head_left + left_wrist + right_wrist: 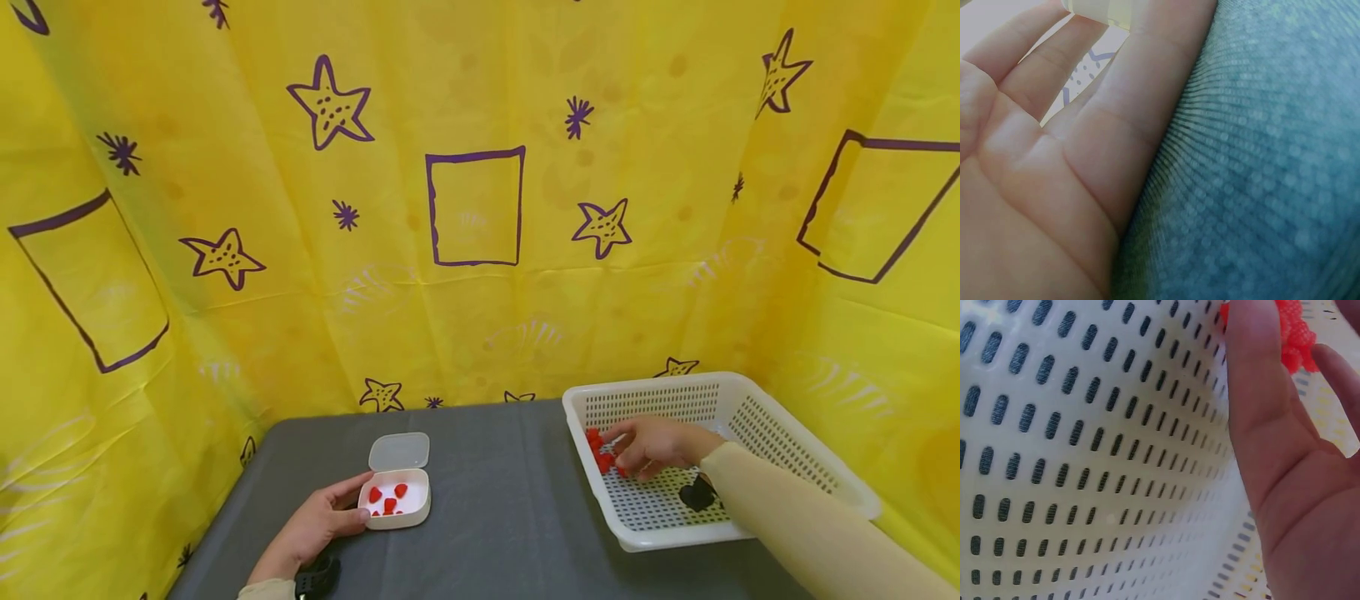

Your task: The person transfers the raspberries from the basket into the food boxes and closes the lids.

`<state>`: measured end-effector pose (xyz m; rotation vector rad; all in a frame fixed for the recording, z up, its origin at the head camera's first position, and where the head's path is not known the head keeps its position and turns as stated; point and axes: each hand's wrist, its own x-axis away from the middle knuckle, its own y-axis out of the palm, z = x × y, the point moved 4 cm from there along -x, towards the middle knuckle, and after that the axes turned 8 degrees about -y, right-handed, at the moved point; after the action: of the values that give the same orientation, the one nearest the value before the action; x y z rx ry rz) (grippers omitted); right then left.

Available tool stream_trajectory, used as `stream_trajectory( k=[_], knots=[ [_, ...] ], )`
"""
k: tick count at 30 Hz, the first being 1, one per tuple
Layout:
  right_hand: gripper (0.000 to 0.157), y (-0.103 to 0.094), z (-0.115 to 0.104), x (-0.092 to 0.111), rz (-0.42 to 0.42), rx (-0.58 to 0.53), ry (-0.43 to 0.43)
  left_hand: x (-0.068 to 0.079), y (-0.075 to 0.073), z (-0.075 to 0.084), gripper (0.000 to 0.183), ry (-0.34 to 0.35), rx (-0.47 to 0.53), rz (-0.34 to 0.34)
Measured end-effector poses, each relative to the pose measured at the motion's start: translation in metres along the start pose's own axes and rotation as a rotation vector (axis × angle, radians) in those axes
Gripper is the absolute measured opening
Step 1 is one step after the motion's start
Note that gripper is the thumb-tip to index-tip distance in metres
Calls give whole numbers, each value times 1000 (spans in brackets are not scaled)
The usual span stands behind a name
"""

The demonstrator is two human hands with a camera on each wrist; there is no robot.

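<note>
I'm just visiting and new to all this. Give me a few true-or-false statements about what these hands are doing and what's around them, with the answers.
1. The left hand holds the side of a small box. True.
2. The small box is shut. False: its lid is open, on the box's far side.
3. Red pieces lie inside the small box. True.
4. The right hand is outside the basket. False: it reaches into the white basket.
5. A black item lies in the white basket. True.
6. The backdrop is plain blue. False: the backdrop is yellow with dark stars.
</note>
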<state>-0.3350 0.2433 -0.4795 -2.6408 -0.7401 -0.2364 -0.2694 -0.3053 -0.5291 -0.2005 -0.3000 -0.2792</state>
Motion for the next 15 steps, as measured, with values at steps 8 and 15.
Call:
stream_trajectory(
  k=[8,15],
  knots=[
    [30,0,11,-4,18,120,-8,-1,-1,-1,71,5,-4,4],
    [17,3,10,-11,24,193,-35,0,0,0,71,10,6,-2]
  ],
)
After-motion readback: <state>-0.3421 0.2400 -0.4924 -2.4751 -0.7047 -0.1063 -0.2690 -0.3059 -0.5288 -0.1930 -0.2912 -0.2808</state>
